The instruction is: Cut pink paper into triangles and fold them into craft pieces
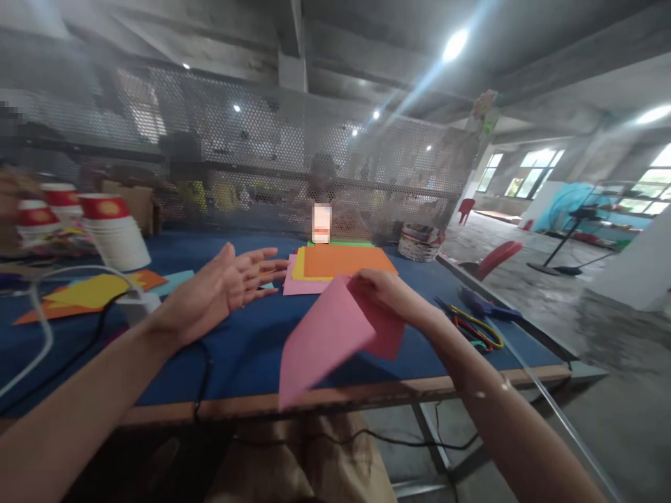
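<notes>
My right hand grips a pink sheet by its upper edge; the sheet bends, and its lower left corner hangs over the table's front edge. My left hand is apart from it on the left, palm up and fingers spread, with nothing in it. Behind the pink sheet lies a stack of coloured sheets, with an orange sheet on top and a yellow sheet and more pink showing at its left side.
Paper cups, yellow paper and a white power strip with cables are on the left of the blue table. A woven basket stands at the back right; scissors lie at the right edge.
</notes>
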{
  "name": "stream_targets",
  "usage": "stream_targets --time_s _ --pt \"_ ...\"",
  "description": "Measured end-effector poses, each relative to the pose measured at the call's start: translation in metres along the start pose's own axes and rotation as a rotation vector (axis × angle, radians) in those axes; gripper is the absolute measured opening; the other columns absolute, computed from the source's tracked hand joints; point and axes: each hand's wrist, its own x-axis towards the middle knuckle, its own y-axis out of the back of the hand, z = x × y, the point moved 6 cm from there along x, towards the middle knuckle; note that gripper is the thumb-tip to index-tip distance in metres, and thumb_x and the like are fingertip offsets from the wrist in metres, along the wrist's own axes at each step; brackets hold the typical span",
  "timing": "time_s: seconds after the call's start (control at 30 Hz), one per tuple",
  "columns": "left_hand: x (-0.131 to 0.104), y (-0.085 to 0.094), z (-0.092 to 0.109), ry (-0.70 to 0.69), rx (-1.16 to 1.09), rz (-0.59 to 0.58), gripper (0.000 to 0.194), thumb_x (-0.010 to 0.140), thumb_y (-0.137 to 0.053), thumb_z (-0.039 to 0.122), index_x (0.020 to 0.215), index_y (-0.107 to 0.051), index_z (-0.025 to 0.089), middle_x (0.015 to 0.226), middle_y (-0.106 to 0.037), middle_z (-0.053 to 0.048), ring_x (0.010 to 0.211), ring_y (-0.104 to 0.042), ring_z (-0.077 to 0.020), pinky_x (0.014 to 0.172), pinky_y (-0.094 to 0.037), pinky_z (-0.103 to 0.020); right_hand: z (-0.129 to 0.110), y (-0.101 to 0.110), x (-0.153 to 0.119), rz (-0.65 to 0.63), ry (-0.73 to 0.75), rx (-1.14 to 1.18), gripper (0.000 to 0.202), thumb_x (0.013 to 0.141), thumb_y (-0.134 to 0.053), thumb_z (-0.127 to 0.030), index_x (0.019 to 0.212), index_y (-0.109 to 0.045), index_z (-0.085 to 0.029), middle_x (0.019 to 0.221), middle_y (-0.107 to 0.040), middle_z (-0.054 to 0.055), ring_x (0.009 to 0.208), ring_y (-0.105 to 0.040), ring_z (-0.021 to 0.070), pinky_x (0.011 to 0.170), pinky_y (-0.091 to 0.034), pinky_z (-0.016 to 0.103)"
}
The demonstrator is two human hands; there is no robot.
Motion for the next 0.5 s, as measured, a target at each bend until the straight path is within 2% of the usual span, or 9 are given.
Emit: stream_targets --time_s 0.1,0.2,0.33,0.43,0.5 --pt "0.01 0.009 -0.011 0.115 0.058 0.129 0.05 0.094 -0.034 0.05 0.13 -0.045 0.019 0.138 -0.052 -0.012 0.126 -0.05 -0.0259 0.101 -0.045 -0.041 0.028 -0.02 0.043 -0.12 -0.084 -0.045 0.027 0.092 -0.056 -0.036 0.111 -0.059 -0.017 0.109 -0.062 0.006 0.091 -0.062 0.0167 0.079 -0.053 0.037" --pt "0.026 0.012 -0.028 0.15 0.277 0.194 0.05 0.086 -0.048 0.049 0.126 -0.049 0.019 0.135 -0.054 -0.013 0.12 -0.056 -0.0265 0.096 -0.047 -0.04 0.047 -0.04 0.066 -0.182 -0.136 -0.084 0.029 0.092 -0.056 -0.036 0.115 -0.058 -0.018 0.115 -0.06 0.007 0.096 -0.061 0.0182 0.082 -0.052 0.039" --pt "0.053 0.016 -0.047 0.068 0.406 0.278 0.053 0.079 -0.054 0.042 0.125 -0.047 0.016 0.138 -0.05 -0.015 0.124 -0.052 -0.0257 0.094 -0.047 -0.036 0.064 -0.054 0.077 -0.208 -0.177 -0.111 0.03 0.092 -0.056 -0.036 0.116 -0.057 -0.018 0.117 -0.06 0.007 0.098 -0.061 0.0192 0.083 -0.052 0.04" --pt "0.073 0.021 -0.057 0.043 0.469 0.322 0.052 0.073 -0.062 0.033 0.121 -0.051 0.016 0.129 -0.057 -0.015 0.115 -0.059 -0.0254 0.094 -0.046 -0.036 0.075 -0.056 0.08 -0.191 -0.193 -0.114 0.032 0.092 -0.057 -0.037 0.116 -0.057 -0.017 0.116 -0.06 0.006 0.098 -0.061 0.0197 0.082 -0.052 0.04" --pt "0.083 0.028 -0.062 0.064 0.516 0.379 0.053 0.07 -0.067 0.027 0.12 -0.052 0.016 0.125 -0.059 -0.014 0.116 -0.057 -0.0284 0.098 -0.042 -0.039 0.08 -0.054 0.081 -0.165 -0.2 -0.114 0.031 0.092 -0.056 -0.037 0.117 -0.057 -0.017 0.117 -0.06 0.007 0.098 -0.061 0.0195 0.083 -0.052 0.04"
